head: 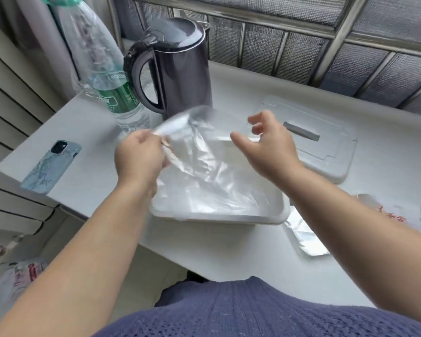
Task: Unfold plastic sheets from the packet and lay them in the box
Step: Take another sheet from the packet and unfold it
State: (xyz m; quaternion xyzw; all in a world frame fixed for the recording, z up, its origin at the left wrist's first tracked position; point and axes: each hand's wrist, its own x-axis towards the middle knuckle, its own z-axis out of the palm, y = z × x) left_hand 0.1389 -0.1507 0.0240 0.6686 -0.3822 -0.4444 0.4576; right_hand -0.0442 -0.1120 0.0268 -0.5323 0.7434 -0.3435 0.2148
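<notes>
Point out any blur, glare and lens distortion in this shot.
Head view: motion blur smears the sheet where the left hand pinches it; bright glare streaks its folds over the box; wide-angle bending curves the window frame; the kettle stays fairly sharp.

You stood at a white counter [229, 88] beneath a metal-framed window [301, 27] of frosted mesh glass; a ribbed radiator [7, 113] sat at your left.

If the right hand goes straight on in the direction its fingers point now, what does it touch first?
Most likely the plastic sheet, which the left hand holds up over the box. The right hand is open, its fingers pointing left toward the sheet. Depth is unclear from one view.
</notes>
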